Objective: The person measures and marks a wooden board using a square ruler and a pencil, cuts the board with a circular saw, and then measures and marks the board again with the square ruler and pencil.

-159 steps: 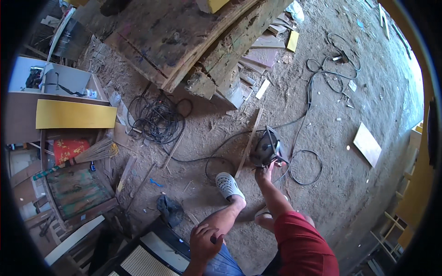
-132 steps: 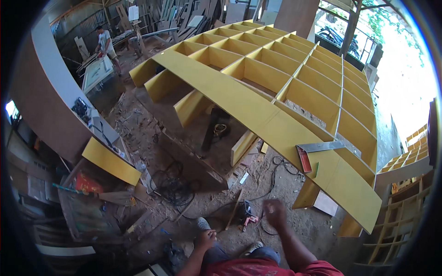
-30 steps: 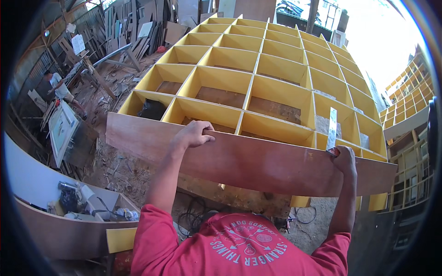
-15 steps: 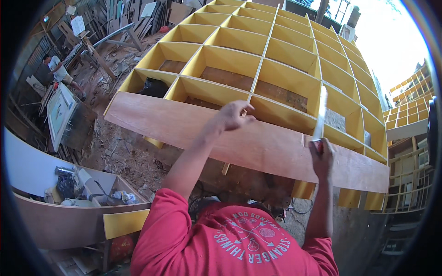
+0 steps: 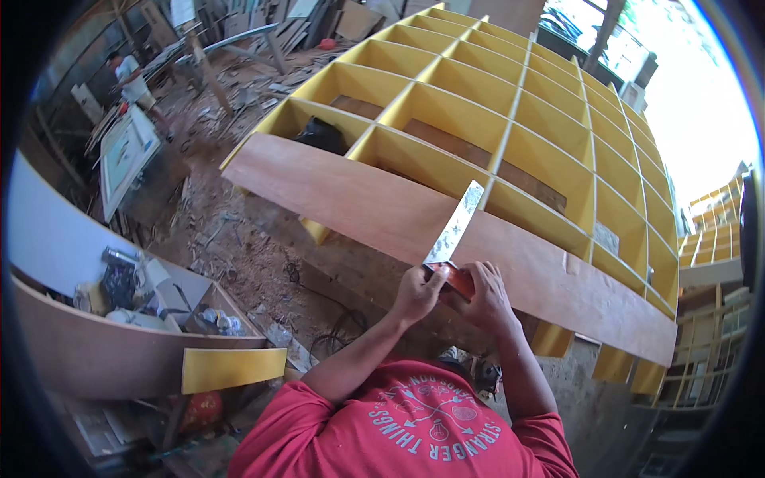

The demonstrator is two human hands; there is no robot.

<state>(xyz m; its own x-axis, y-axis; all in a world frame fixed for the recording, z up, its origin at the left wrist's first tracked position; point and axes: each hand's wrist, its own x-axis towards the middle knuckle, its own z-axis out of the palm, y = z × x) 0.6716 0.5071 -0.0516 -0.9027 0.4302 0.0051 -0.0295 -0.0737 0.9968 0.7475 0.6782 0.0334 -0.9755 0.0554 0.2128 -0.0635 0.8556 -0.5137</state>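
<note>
Both my hands are together at the near edge of a long reddish plywood strip (image 5: 343, 193), closed on a try square with a silver blade (image 5: 454, 225) and a reddish stock. My left hand (image 5: 418, 296) pinches the stock's left end, by the base of the blade. My right hand (image 5: 486, 301) grips its other end, and its fingers partly hide it. The blotchy blade slants up and away over the strip, its tip near a rib of the yellow grid frame (image 5: 510, 135). The strip lies along the near side of that frame.
To the left stands a curved wooden box (image 5: 119, 350) with cans and bags inside. Wood scraps and shavings (image 5: 219, 231) litter the ground. A black bag (image 5: 321, 135) sits in one frame cell. Another person (image 5: 131, 84) stands far left beside a framed panel (image 5: 131, 155).
My right hand has brought the try square left and nearer to me. My left hand, earlier raised and empty over the strip, has come down and taken hold of the stock.
</note>
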